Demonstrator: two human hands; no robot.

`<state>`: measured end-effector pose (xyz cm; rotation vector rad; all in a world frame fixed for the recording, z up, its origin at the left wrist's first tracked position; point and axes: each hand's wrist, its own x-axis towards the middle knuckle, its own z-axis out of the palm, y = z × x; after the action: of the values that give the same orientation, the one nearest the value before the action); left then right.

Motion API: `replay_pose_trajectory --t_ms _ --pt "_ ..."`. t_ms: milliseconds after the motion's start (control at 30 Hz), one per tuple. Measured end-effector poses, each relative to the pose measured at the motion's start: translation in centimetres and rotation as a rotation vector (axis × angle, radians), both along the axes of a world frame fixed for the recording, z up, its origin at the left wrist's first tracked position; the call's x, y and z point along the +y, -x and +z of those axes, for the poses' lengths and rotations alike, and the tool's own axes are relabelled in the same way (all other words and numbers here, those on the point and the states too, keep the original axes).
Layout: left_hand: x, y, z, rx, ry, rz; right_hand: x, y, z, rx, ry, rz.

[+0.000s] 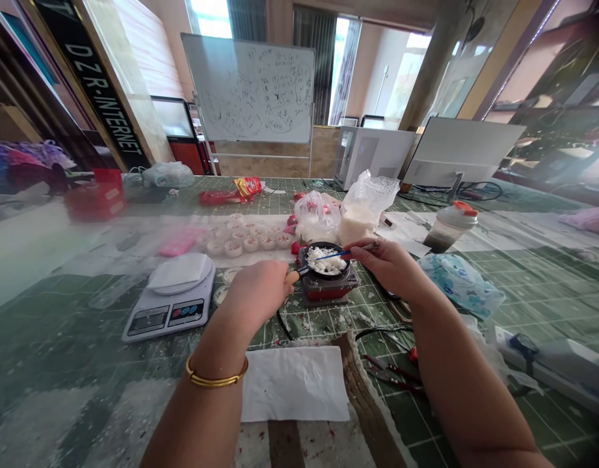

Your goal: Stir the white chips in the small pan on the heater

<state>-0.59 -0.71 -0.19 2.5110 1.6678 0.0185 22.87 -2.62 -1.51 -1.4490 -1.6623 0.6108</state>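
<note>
A small black frying pan [346,270] sits on a little red and grey hot plate [330,290]. Inside the pan lie white flakes or chunks [327,261], perhaps wax. My left hand [263,292] is closed around the pan's wooden handle [292,276]. From the right, my right hand [383,259] pinches a thin blue stick [335,254], its tip among the white chunks. The stick's exact kind is hard to make out. Just behind the pan stand a knotted plastic bag [317,218] and an open bag of white granules [360,218].
A kitchen scale [175,299] stands to the left, with several small filled cups [250,243] behind it. White paper [296,383] lies in front. Pliers [391,375], a tissue pack [461,283], a shaker bottle [451,227] and a power strip [553,364] are at right.
</note>
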Motion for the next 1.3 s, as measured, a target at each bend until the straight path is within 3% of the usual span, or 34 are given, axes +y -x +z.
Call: replay_pose_trajectory --t_ms 167,333,500,700,867,1000,1300 --pt "0.0 -0.1 0.1 0.006 -0.002 -0.004 0.2 0.0 -0.2 -0.005 -0.039 -0.162" --pt "0.0 -0.1 0.1 0.003 0.004 -0.004 0.0 0.5 -0.1 -0.001 -0.004 -0.015" --pt "-0.1 0.0 0.2 0.0 0.009 -0.001 -0.2 0.2 0.2 -0.025 -0.015 -0.135" --pt "-0.2 -0.1 0.3 -0.009 0.016 0.004 -0.5 0.4 0.3 -0.021 0.026 0.004" --pt "-0.2 0.0 0.3 0.0 0.01 0.001 -0.1 -1.0 0.2 -0.029 -0.048 -0.179" --pt "-0.1 0.0 0.3 -0.005 0.024 0.01 -0.1 -1.6 0.2 -0.183 -0.068 -0.277" --pt "-0.2 -0.1 0.3 -0.008 -0.001 -0.009 -1.1 0.1 1.0 -0.095 0.013 -0.08"
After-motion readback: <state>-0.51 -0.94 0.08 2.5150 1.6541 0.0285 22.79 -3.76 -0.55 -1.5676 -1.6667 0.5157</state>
